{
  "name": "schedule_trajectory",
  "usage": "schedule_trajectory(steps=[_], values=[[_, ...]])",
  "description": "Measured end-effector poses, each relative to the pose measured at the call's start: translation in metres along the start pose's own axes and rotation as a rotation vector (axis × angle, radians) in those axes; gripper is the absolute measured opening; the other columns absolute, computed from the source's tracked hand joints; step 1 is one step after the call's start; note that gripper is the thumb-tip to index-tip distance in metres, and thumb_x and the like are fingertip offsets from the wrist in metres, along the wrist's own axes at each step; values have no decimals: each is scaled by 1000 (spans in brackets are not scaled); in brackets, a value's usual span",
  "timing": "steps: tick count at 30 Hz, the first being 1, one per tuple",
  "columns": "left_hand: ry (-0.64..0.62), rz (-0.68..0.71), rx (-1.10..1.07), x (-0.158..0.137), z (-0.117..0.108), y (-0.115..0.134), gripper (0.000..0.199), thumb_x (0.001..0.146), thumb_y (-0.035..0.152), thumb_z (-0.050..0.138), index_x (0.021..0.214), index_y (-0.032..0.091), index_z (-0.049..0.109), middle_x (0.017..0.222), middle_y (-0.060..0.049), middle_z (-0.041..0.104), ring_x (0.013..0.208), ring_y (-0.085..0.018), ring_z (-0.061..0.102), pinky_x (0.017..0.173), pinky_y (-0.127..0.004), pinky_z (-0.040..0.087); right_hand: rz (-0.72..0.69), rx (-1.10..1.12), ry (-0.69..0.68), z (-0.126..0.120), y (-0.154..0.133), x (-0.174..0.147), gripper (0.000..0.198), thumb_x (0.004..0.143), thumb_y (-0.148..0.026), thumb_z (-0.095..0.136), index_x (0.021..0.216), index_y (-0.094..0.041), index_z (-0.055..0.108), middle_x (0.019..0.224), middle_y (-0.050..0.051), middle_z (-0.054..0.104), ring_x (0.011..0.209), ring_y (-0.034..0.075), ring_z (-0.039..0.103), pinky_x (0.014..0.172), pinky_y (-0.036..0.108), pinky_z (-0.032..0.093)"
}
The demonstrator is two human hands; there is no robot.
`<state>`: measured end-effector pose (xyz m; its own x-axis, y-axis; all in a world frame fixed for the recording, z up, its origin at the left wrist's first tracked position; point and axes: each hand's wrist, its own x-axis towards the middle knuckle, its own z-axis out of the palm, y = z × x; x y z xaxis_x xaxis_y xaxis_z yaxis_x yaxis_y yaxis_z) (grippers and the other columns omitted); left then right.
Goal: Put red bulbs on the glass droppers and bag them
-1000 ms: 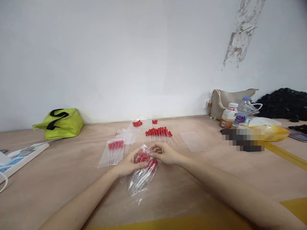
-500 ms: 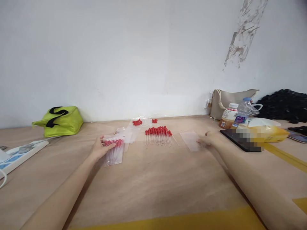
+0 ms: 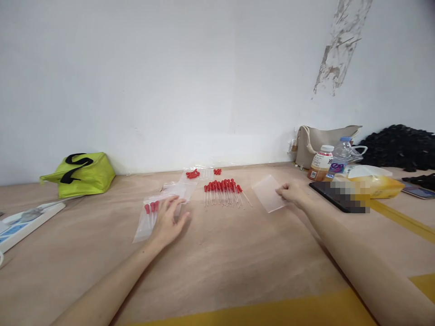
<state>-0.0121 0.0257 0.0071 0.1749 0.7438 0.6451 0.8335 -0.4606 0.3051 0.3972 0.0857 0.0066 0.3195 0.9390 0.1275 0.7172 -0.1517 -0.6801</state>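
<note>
One pinch — right hand (image 3: pixel 291 193), bag (image 3: pixel 268 194)

bare left hand (image 3: pixel 169 222) freed, bare right hand (image 3: pixel 290 194) gripping
the left has let go of the clear plastic bag of red-bulbed droppers (image 3: pixel 146 222), now lying at left, and shifted rightward, fingers spread; the right now pinches the frosted, rectangular plastic bag (image 3: pixel 268 194), turned to a new angle.

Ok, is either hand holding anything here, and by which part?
The right hand holds the flat clear bag by its right edge, between fingertips. The left hand, open over the bag of red-topped droppers, appears to grip nothing.
</note>
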Motion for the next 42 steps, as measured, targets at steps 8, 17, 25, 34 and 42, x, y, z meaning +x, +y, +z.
schedule_trajectory(steps=[8, 17, 25, 34, 42], values=[[-513, -470, -935, -11, 16, 47, 42, 79, 46, 51, 108, 15, 51, 103, -10, 58, 89, -20, 59, 86, -37, 44, -23, 997, -298, 37, -78, -78, 11, 71, -17, 58, 81, -17, 53, 87, 5, 63, 77, 12, 61, 70, 21, 51], [-599, -530, -836, -4, 16, 25, 46, 63, 33, 71, 103, 14, 57, 74, -2, 62, 65, -15, 59, 67, -30, 47, -94, 480, -751, 74, -92, -129, 38, 67, -50, 58, 82, -16, 51, 54, -2, 55, 36, 9, 48, 34, 20, 36], [-565, 9, -325, 0, 4, 19, 35, 77, 30, 55, 112, 24, 56, 104, -6, 57, 93, -21, 53, 82, -35, 41, -178, 102, -129, 63, -46, -30, 25, 64, -33, 59, 80, -14, 54, 72, 4, 61, 65, 13, 55, 52, 20, 38], [-744, 370, -241, -21, -1, 40, 44, 84, 39, 46, 127, 29, 41, 137, -5, 32, 125, -25, 27, 103, -44, 20, -51, -55, -162, 82, -76, -1, 22, 61, -23, 62, 79, -12, 56, 80, 13, 62, 74, 22, 59, 57, 26, 41], [-723, 404, -184, -23, 0, 41, 39, 89, 29, 36, 128, 32, 38, 136, -3, 31, 122, -24, 31, 100, -43, 26, -55, 74, -146, 62, -82, -9, 38, 68, -17, 55, 105, -11, 48, 71, 10, 59, 65, 19, 58, 49, 24, 40]])
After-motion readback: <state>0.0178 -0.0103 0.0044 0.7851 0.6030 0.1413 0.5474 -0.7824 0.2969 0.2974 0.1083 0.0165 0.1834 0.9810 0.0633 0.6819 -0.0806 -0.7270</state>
